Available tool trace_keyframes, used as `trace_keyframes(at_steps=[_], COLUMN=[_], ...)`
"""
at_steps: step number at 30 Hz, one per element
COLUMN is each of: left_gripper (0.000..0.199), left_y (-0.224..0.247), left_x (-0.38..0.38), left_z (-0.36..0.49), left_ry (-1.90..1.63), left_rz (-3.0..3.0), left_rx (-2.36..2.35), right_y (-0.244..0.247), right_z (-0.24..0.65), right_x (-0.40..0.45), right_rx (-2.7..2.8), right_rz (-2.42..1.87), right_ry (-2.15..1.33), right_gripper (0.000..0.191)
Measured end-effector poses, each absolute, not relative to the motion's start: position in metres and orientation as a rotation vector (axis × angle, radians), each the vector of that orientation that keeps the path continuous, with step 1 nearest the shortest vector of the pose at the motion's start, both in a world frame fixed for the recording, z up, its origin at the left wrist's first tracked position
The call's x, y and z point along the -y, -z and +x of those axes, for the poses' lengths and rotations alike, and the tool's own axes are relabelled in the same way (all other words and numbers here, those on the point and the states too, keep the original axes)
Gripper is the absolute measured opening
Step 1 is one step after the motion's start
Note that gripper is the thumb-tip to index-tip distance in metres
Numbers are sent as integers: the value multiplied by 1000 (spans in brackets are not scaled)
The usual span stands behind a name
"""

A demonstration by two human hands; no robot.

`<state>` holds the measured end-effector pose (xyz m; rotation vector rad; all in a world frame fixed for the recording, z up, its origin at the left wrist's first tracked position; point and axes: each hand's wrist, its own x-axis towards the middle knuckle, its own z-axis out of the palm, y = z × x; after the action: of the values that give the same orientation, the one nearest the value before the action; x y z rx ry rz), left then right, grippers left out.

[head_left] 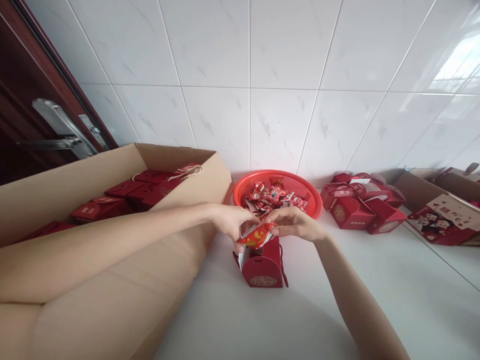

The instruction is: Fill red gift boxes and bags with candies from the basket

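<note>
A small red gift box with a gold emblem and red cord handles stands on the white surface, its top open. Above the opening is a shiny red and gold packet, tilted, with my right hand pinching its right end. My left hand curls round the box's raised left edge, its thumb close to the packet's left tip; the fingertips are partly hidden. Just behind both hands sits a red plastic basket full of small red wrapped sweets.
At left, a large cardboard carton holds several red boxes. More red gift boxes cluster at right, beside a printed carton. White tiles line the back; a dark door with a metal handle is at far left.
</note>
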<state>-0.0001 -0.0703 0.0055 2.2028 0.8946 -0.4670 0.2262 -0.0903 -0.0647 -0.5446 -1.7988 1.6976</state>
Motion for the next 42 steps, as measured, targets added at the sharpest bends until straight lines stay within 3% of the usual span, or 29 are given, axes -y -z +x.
trace_keyframes(at_steps=[8, 13, 19, 29, 33, 39, 42], left_gripper=[68, 61, 72, 85, 75, 53, 63], left_y=[-8, -9, -6, -9, -11, -13, -12], left_x=[71, 73, 72, 80, 86, 99, 101], left_z=[2, 4, 4, 6, 9, 12, 12], left_ry=[512, 507, 494, 520, 510, 468, 440], left_rz=[2261, 2245, 2282, 2364, 2390, 2488, 2488], left_rx=[-892, -941, -842, -882, -862, -858, -849], right_y=[67, 47, 29, 35, 32, 28, 35], right_z=[223, 221, 220, 208, 211, 203, 192], right_x=[88, 105, 128, 126, 130, 146, 148], right_rx=[2088, 2267, 2460, 2579, 2564, 2670, 2822], right_rz=[-562, -748, -1117, -1349, -1437, -1066, -1222], right_ry=[-1513, -1092, -590, -555, -407, -434, -441], right_gripper=[23, 23, 15, 17, 30, 32, 30])
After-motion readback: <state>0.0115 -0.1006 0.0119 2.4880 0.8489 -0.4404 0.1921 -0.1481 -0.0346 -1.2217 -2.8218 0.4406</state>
